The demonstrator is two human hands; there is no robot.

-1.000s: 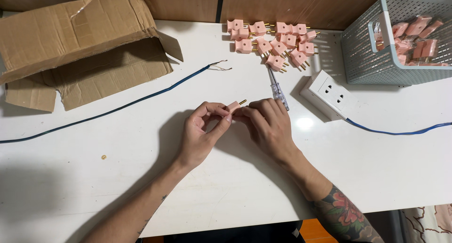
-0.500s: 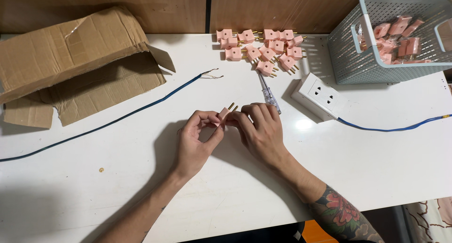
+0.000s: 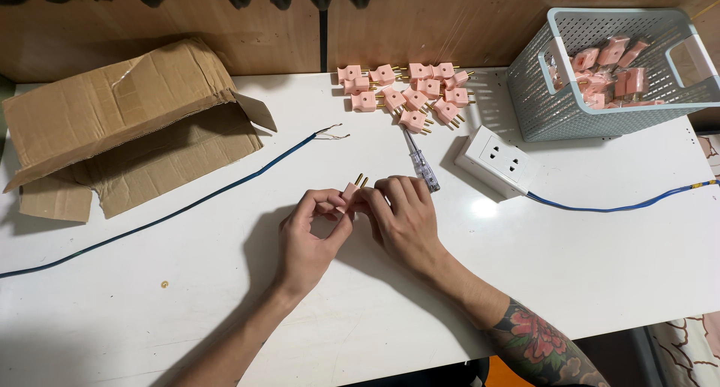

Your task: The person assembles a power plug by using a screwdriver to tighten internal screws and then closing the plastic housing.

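1. The left hand [image 3: 309, 237] and right hand [image 3: 405, 220] are meeting over the white tabletop [image 3: 187, 304], both grips clamping together on one pink plug [image 3: 352, 190], its brass prongs pointing up and away.
2. Just beyond the right hand, a tester screwdriver [image 3: 420, 162] is lying beside a white socket block [image 3: 499, 160].
3. Farther off, a pile of pink plugs [image 3: 409, 94] is sitting near the grey basket [image 3: 540, 102]; a cardboard box [image 3: 120, 124] is lying far left.
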